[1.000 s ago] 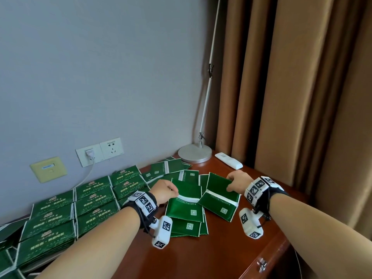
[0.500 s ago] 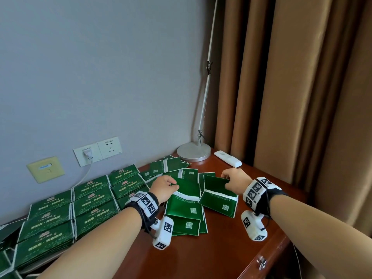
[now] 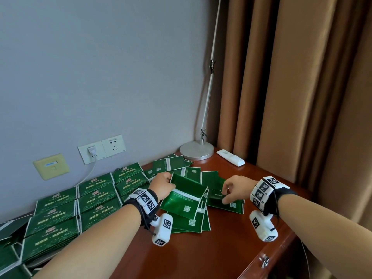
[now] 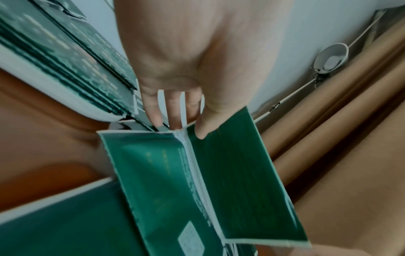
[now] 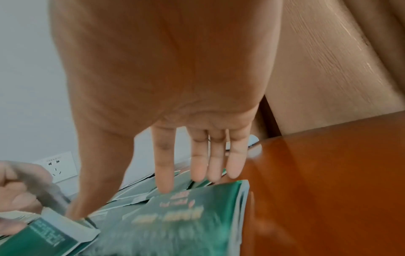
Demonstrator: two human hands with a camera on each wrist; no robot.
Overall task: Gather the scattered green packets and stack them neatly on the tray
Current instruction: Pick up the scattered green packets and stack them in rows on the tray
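Gathering is under way: a green packet (image 3: 186, 195) is pinched by the left hand (image 3: 162, 186) while the right hand (image 3: 234, 190), fingers loosely extended, touches another just beside it, so stacking is judged next.

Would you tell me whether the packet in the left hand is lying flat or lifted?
Lifted: the left hand grips the packet at its far edge, tilting it above the pile.

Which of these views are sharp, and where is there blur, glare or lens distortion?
Head view: sharp and evenly lit, the curtain bowing with wide-angle distortion. Left wrist view: dim and bluish, the held packet soft. Right wrist view: the packet under the right hand is motion-smeared, its print unreadable; a glossy sheen lies on the table.
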